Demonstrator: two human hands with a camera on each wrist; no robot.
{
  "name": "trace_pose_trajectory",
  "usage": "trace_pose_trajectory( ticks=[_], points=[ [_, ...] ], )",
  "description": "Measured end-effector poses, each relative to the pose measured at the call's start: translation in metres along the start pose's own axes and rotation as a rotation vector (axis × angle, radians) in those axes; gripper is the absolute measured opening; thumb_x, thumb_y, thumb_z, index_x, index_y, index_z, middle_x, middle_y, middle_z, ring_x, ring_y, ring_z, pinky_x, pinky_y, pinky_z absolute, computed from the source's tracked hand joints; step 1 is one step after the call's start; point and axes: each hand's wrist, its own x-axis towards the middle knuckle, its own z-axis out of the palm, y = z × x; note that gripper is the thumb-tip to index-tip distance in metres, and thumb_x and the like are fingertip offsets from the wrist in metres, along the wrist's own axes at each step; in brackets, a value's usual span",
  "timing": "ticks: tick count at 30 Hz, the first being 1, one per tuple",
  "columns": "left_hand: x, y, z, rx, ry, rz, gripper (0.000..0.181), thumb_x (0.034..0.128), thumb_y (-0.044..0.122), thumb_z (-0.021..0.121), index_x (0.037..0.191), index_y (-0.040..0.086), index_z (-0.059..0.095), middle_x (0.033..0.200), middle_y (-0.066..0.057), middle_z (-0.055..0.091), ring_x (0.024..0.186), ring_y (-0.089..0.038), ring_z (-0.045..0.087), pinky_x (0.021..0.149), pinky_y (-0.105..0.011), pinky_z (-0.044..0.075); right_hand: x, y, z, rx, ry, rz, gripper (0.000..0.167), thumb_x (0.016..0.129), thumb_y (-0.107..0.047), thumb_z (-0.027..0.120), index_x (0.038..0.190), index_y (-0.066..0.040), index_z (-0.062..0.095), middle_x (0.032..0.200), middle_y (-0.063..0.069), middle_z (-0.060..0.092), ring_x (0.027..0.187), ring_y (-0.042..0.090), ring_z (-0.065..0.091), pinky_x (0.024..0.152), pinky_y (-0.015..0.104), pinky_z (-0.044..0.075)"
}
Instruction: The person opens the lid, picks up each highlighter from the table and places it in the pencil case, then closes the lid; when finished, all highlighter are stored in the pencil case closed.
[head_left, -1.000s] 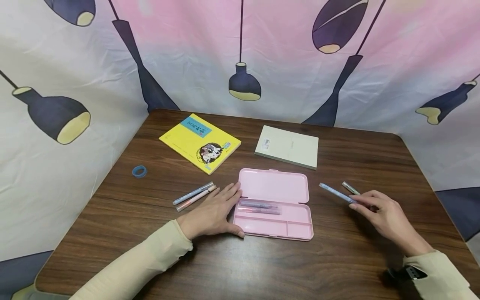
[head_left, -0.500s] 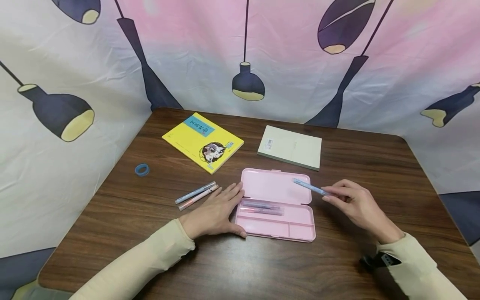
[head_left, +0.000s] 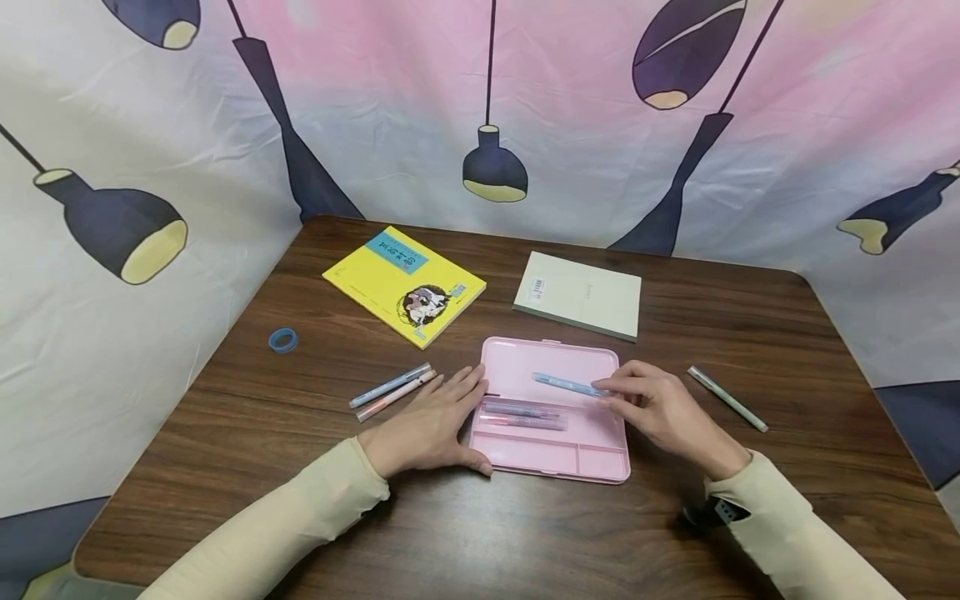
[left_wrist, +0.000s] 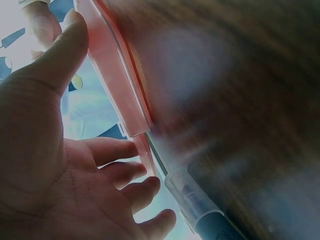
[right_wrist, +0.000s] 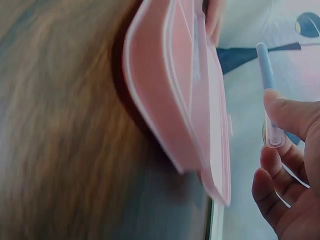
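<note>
A pink pencil case (head_left: pixel 525 454) lies open at mid-frame on a dark, wood-grained bench (head_left: pixel 525 533). Part of the work appears done: two pens (head_left: pixel 525 422) lie in the upper of its long compartments. A pale blue pen (head_left: pixel 564 384), above the case and not yet laid in, is pinched between thumb and fingers of the right grip (head_left: pixel 663 410). The left grip (head_left: pixel 431 425), fingers spread, rests against the case's left edge. Seemingly left: a green pen (head_left: pixel 727 399) at frame right, another blue pen (head_left: pixel 386 387) and a pink-and-white pen (head_left: pixel 396 395) at centre-left. The case looks smooth, hard plastic, round-cornered; the pens are slim, straight cylinders.
</note>
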Motion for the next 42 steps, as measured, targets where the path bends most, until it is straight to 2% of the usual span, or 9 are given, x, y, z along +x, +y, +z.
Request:
trace_pose_trajectory(
  ticks=[7, 13, 23, 27, 37, 42],
  points=[
    [0.000, 0.000, 0.001, 0.000, 0.003, 0.003, 0.115, 0.0731, 0.069, 0.075, 0.156, 0.003, 0.030, 0.166, -0.012, 0.014, 0.153, -0.029, 0.012, 0.122, -0.053, 0.012, 0.006, -0.007, 0.017, 0.038, -0.082, -0.052, 0.026, 0.086, -0.006, 0.077, 0.110, -0.016, 0.078, 0.096, -0.010, 0.062, 0.073, 0.003, 0.050, 0.058, 0.018, 0.044],
    [-0.001, -0.001, 0.000, -0.004, 0.002, 0.003, 0.114, 0.0737, 0.068, 0.075, 0.156, 0.003, 0.029, 0.166, -0.012, 0.014, 0.153, -0.029, 0.012, 0.122, -0.052, 0.012, 0.011, -0.013, 0.030, 0.065, -0.130, -0.085, 0.023, 0.089, -0.015, 0.076, 0.111, -0.018, 0.078, 0.097, -0.013, 0.062, 0.079, 0.003, 0.054, 0.063, 0.020, 0.047],
    [0.000, -0.001, 0.001, -0.012, 0.006, 0.015, 0.114, 0.0737, 0.068, 0.075, 0.156, 0.003, 0.029, 0.166, -0.013, 0.014, 0.153, -0.030, 0.012, 0.122, -0.054, 0.012, 0.014, -0.023, 0.042, 0.061, -0.223, -0.005, 0.027, 0.090, -0.026, 0.076, 0.117, -0.022, 0.076, 0.096, -0.016, 0.059, 0.082, 0.003, 0.054, 0.068, 0.020, 0.048],
    [0.000, -0.001, 0.000, -0.014, 0.003, 0.017, 0.114, 0.0738, 0.068, 0.075, 0.156, 0.002, 0.029, 0.166, -0.013, 0.015, 0.153, -0.031, 0.012, 0.121, -0.054, 0.012, 0.015, -0.023, 0.044, 0.041, -0.236, -0.009, 0.028, 0.091, -0.028, 0.075, 0.118, -0.022, 0.076, 0.096, -0.016, 0.059, 0.083, 0.003, 0.054, 0.069, 0.020, 0.048],
    [0.000, -0.001, 0.000, -0.001, 0.006, 0.007, 0.115, 0.0731, 0.069, 0.074, 0.156, 0.003, 0.030, 0.166, -0.012, 0.015, 0.153, -0.030, 0.012, 0.122, -0.053, 0.013, 0.017, -0.022, 0.049, -0.017, -0.241, -0.111, 0.027, 0.091, -0.019, 0.074, 0.117, -0.015, 0.076, 0.094, -0.011, 0.062, 0.081, 0.004, 0.053, 0.070, 0.020, 0.048],
    [0.000, -0.001, 0.000, -0.005, 0.005, 0.007, 0.115, 0.0735, 0.069, 0.074, 0.156, 0.003, 0.029, 0.166, -0.012, 0.014, 0.153, -0.029, 0.012, 0.122, -0.053, 0.012, 0.017, -0.023, 0.051, -0.055, -0.241, -0.132, 0.026, 0.091, -0.017, 0.075, 0.116, -0.014, 0.076, 0.094, -0.010, 0.062, 0.082, 0.003, 0.053, 0.071, 0.021, 0.048]
  ],
)
